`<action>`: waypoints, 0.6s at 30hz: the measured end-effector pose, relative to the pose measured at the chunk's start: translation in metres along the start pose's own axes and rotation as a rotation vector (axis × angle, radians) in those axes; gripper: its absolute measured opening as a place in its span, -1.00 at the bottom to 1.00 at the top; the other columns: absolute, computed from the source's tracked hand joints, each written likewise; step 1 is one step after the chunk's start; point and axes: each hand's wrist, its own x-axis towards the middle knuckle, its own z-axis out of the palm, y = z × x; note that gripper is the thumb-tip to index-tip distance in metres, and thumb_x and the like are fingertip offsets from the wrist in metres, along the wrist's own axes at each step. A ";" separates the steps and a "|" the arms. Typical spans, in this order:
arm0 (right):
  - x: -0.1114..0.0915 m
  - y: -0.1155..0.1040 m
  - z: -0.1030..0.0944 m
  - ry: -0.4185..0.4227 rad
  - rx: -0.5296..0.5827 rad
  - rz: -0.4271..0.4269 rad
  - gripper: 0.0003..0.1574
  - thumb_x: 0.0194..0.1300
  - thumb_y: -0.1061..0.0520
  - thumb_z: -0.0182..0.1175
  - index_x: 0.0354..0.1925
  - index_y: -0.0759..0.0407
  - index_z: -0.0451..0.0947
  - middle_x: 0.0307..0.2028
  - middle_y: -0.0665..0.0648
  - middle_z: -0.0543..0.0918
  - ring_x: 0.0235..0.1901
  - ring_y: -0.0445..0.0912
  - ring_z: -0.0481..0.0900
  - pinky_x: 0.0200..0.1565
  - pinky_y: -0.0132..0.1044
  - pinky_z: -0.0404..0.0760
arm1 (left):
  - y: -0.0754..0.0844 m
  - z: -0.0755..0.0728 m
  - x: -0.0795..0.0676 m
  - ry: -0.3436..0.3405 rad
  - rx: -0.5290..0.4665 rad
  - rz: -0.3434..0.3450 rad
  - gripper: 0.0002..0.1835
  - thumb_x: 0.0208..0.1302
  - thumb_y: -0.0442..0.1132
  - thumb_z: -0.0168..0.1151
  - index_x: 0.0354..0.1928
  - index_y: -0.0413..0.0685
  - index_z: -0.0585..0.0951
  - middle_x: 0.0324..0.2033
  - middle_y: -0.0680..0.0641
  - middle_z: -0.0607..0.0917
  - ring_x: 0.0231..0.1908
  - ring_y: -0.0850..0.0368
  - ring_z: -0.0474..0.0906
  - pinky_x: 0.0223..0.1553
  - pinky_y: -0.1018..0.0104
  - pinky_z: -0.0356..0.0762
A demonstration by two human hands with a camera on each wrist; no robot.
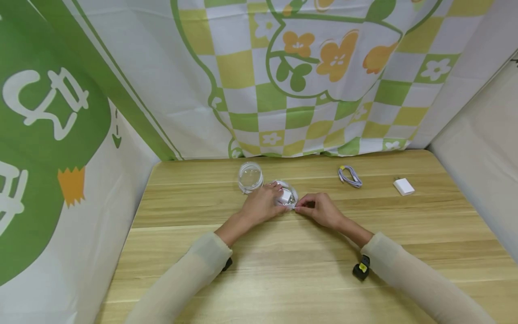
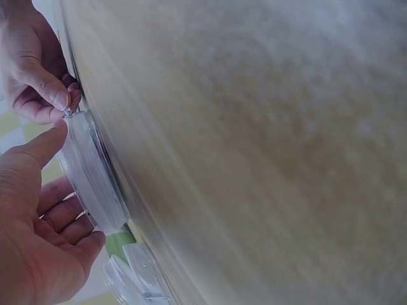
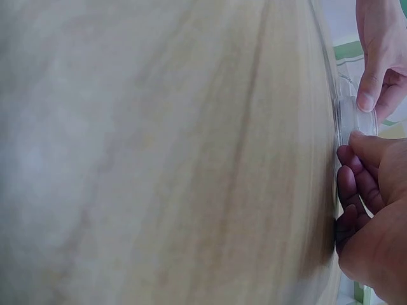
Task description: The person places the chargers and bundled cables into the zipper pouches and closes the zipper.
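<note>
So the biggest thing here is the green-and-yellow checked curtain (image 1: 315, 81) hanging at 12 o'clock, then the wooden table (image 1: 299, 265) everything sits on. Using the round clear container (image 2: 94, 173) near the far edge as the middle of the dial:

The left hand (image 1: 262, 203) comes in from about 8 o'clock and cradles it, thumb on the near rim, fingers curled round the far side. The right hand (image 1: 323, 211) is at roughly 4 o'clock, thumb and forefinger pinching at the rim. Can't honestly tell if that's a tab, a clasp or a bit of cable in the pinch, it's just too small.

The container looks like thin clear plastic, so I'd guess light, fairly stiff, a bit slick and liable to crack if you squeeze it flat. I'd hold it by the side wall like the left hand does, and keep any prying to the rim. The white plug (image 1: 285, 196) inside will probably rattle if you tip it.

Another clear round case (image 1: 250, 177) sits at 10 o'clock, just beside the left hand. Smaller stuff: a bundled purple cable (image 1: 355, 181) between 2 and 3, and a white charger (image 1: 404, 186) well out towards 3.
</note>
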 end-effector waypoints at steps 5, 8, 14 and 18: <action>0.000 0.000 -0.001 0.005 -0.011 0.013 -0.88 0.32 0.15 0.50 -0.28 0.21 0.82 -0.34 -0.02 0.81 -0.32 -0.23 0.65 -0.23 -0.40 0.63 | -0.001 -0.001 0.000 -0.007 -0.034 -0.023 -0.34 0.29 0.14 0.51 0.25 -0.19 0.69 0.35 -0.19 0.61 0.43 -0.15 0.49 0.49 0.04 0.41; 0.000 0.000 -0.002 0.009 -0.018 0.021 -0.84 0.33 0.13 0.50 -0.27 0.23 0.82 -0.34 -0.02 0.81 -0.31 -0.22 0.66 -0.21 -0.40 0.63 | -0.001 -0.001 0.001 -0.007 -0.057 -0.038 -0.33 0.27 0.13 0.53 0.25 -0.19 0.69 0.34 -0.18 0.61 0.42 -0.14 0.50 0.49 0.04 0.42; 0.000 0.003 -0.003 0.024 -0.013 0.014 -0.86 0.33 0.15 0.49 -0.27 0.23 0.81 -0.34 -0.01 0.82 -0.31 -0.20 0.68 -0.20 -0.38 0.65 | -0.004 0.000 0.003 0.017 -0.106 -0.038 -0.37 0.23 0.06 0.58 0.20 -0.20 0.71 0.28 -0.17 0.66 0.38 -0.13 0.54 0.47 0.04 0.43; 0.001 0.005 -0.004 0.032 0.002 0.038 -0.88 0.32 0.15 0.50 -0.26 0.21 0.82 -0.34 0.00 0.82 -0.31 -0.19 0.68 -0.19 -0.39 0.65 | -0.006 0.000 0.003 0.020 -0.107 -0.035 -0.37 0.22 0.08 0.58 0.20 -0.20 0.72 0.26 -0.17 0.67 0.37 -0.14 0.55 0.46 0.03 0.45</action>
